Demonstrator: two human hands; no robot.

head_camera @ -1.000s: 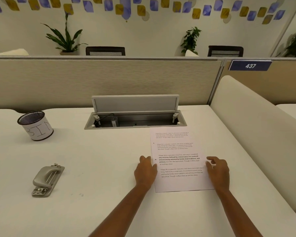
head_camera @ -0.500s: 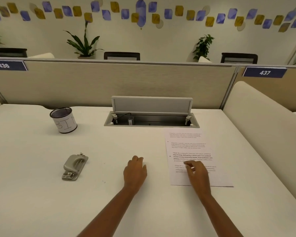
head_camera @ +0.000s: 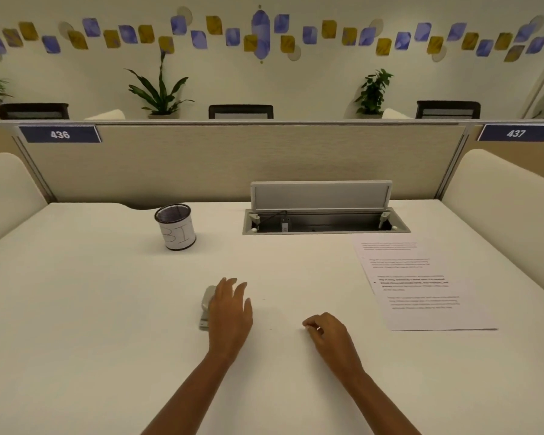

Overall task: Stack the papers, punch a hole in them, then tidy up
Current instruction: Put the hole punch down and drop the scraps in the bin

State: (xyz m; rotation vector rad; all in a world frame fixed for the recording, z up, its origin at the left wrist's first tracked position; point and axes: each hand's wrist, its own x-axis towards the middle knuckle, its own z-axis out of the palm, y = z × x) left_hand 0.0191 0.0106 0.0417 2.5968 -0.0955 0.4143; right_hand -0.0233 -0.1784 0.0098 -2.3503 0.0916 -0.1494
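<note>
The open cable hatch (head_camera: 324, 221), sunk into the white desk (head_camera: 91, 309) with its lid standing up, is serving as the landmark here. The papers (head_camera: 421, 284) are lying flat in 1 neat pile just in front of the hatch's right end, with the top edge close to the hatch's front rim and the printed side facing up; how many sheets are in the pile I cannot tell. The hole punch (head_camera: 207, 304) is sitting well in front of the hatch and a little left of its left end, on the person's side of the desk and well apart from the papers. The left hand (head_camera: 230, 312) is covering most of the punch from the right, palm down, fingers straight and slightly spread, not curling round it; whether the palm is actually touching the metal I cannot tell. The right hand (head_camera: 325, 332) is resting on the desk in front of the hatch's middle, nearer the person, with its fingers loosely curled and gripping nothing. A mesh cup (head_camera: 176, 227) wrapped in a handwritten label is standing upright to the left of the hatch. Behind the hatch a beige partition (head_camera: 233, 164) is carrying signs 436 (head_camera: 59, 134) and 437 (head_camera: 515, 133).
</note>
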